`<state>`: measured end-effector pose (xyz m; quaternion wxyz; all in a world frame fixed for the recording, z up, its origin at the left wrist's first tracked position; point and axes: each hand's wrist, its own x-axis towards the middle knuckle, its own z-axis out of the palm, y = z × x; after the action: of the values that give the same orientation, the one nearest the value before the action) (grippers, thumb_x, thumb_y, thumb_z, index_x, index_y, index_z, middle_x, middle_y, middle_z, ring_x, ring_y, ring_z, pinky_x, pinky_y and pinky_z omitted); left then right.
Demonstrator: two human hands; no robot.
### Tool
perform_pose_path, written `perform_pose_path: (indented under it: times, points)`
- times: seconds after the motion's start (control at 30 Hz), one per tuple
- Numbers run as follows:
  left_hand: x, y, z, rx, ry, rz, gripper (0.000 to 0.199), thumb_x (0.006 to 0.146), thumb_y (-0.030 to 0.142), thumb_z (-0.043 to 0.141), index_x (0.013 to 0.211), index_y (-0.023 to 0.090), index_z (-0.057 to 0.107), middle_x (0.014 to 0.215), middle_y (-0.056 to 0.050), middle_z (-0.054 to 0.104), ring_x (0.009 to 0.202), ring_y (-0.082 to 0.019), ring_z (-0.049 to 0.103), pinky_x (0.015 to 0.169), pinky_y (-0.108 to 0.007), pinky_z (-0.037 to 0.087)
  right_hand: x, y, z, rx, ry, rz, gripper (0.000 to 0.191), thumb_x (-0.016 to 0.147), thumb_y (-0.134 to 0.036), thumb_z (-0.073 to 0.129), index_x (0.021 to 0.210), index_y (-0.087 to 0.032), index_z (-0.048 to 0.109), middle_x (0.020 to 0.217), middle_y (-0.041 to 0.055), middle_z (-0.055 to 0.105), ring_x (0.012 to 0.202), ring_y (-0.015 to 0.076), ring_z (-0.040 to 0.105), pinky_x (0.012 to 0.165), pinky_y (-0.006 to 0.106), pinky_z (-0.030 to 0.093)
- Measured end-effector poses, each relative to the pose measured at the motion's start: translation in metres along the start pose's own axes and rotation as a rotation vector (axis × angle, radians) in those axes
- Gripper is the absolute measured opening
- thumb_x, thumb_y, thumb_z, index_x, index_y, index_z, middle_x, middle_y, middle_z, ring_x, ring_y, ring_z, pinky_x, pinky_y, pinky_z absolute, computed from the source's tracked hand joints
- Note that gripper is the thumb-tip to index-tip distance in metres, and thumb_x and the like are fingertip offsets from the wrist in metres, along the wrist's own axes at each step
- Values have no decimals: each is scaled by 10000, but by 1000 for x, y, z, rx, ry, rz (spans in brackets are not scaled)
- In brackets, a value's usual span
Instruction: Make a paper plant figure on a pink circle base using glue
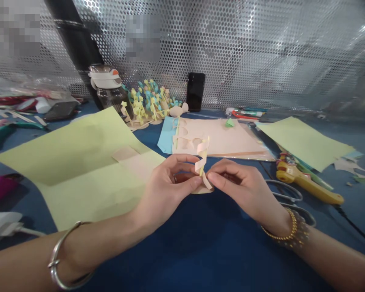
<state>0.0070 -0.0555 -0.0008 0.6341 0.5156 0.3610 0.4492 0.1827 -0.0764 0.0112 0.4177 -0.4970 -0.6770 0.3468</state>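
Evidently, your left hand [167, 184] pinches the yellow paper stem [202, 170] low down between thumb and fingers, apparently to steady it upright above the round paper base [203, 191] while the pink strip [200, 164] coils around it. The stem lies between two and three o'clock of that hand, and between nine and ten o'clock of your right hand [241, 178]. The right thumb and forefinger are pressed together beside the strip's lower tail, presumably to control it; whether they grip it cannot be confirmed.
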Motion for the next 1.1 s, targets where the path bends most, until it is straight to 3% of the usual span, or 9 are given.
perform_pose_path:
  times: [0.27, 1.1]
  points:
    - [0, 3, 3, 25, -15, -23, 308, 746, 154, 715, 1017, 206, 577, 787, 20, 668, 687, -105, 672, 650, -202, 545, 0, 2, 2, -23, 45, 48, 99, 783, -295, 694, 819, -207, 663, 750, -4, 678, 635, 128, 603, 577, 256, 501]
    - [0, -2, 4, 8, -86, -38, 343, 755, 202, 722, 1039, 216, 532, 837, 7, 711, 771, -134, 676, 735, -262, 534, 0, 2, 2, -39, 91, -9, 51, 775, -266, 677, 789, -218, 689, 799, -3, 668, 703, 141, 586, 618, 281, 465]
